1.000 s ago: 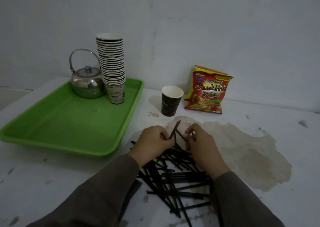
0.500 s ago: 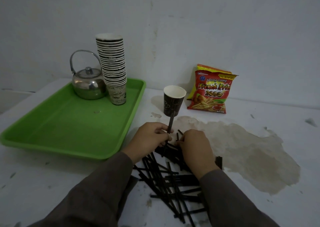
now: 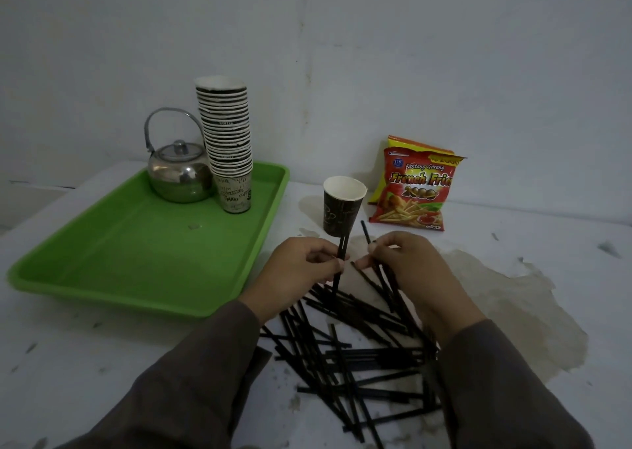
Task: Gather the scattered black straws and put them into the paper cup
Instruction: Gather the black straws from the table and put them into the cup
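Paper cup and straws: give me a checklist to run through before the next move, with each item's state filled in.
1. Paper cup upright, mouth open and unobstructed: ok.
2. Cup holds no straws so far: ok, its visible inside is bare.
3. Left hand pinching upright straws: ok.
4. Right hand gripping a straw: ok, though how many it holds, cannot tell.
5. Path from the hands to the cup clear: ok, nothing stands between.
6. Loose pile of straws gathered from the table: not ok, most lie scattered.
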